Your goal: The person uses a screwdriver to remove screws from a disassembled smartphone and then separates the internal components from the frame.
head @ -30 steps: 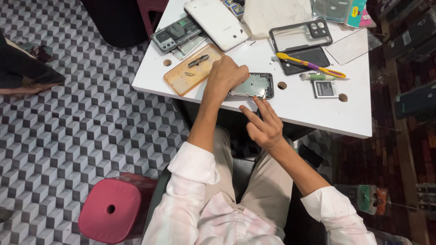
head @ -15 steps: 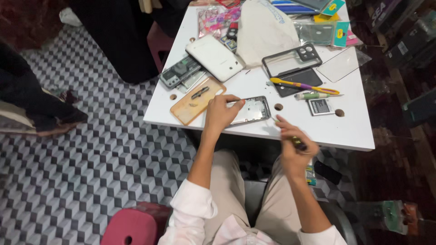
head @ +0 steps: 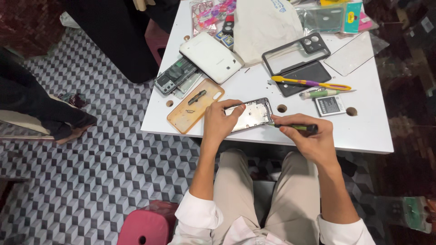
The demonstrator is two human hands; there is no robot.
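An opened phone body (head: 253, 114) lies near the front edge of the white table (head: 363, 131). My left hand (head: 220, 121) rests on its left end and holds it down with fingers and thumb. My right hand (head: 306, 138) grips a small green-and-black screwdriver (head: 297, 128), whose tip points at the phone's right edge. An orange phone case (head: 193, 111) with a small dark part on it lies just left of my left hand.
A battery (head: 328, 105), a green pen (head: 320, 94), a yellow-purple tool (head: 311, 83), a black case (head: 295, 56), a white tablet (head: 210, 56), another opened phone (head: 175, 77) and a white bag (head: 265, 25) crowd the table. A pink stool (head: 143, 227) stands below. A seated person (head: 41, 109) is at left.
The view has drawn closer to the table. My right hand, low beside my lap before, rose to the phone's right edge with the screwdriver. My left hand stayed on the phone.
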